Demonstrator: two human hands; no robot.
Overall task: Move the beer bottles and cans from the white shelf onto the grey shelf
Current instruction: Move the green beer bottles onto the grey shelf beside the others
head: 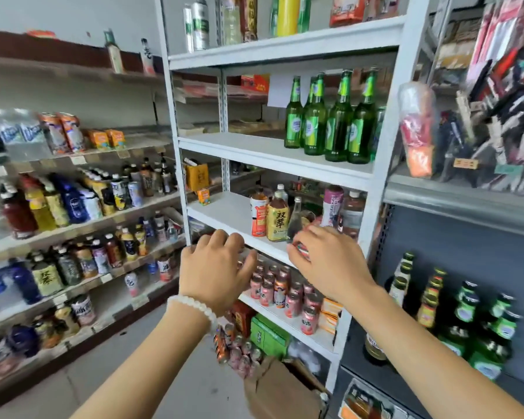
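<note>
— Two hands are up in the lower middle of the frame. What is each doing?

— At centre left, the left hand [217, 269], a bead bracelet [192, 306] on its wrist, hovers with loosely curled fingers and holds nothing. Just right of it, the right hand [325, 264] pinches something small and red at the front lip of the white shelf [285, 40]; it is too blurred to name.

— Where is the beer?

— Upper centre right: five or so green beer bottles [339, 119] stand upright in a tight cluster at the right end of the white shelf's second board. Two tall silver cans [197, 24] stand on the top board, upper middle. At lower right, the grey shelf [454, 201] already carries green bottles [466, 316].

— So which step is this?

— Mid-task, I judge: between trips, reaching back for more. Next calls for lifting both hands above the tea bottles [277, 217] to the green cluster, gripping the bodies, not the necks.

— Room to move?

— The board left of the cluster is bare, so approach from there. The white upright post sits between the two shelves; bottles must come forward past it before swinging right.
</note>
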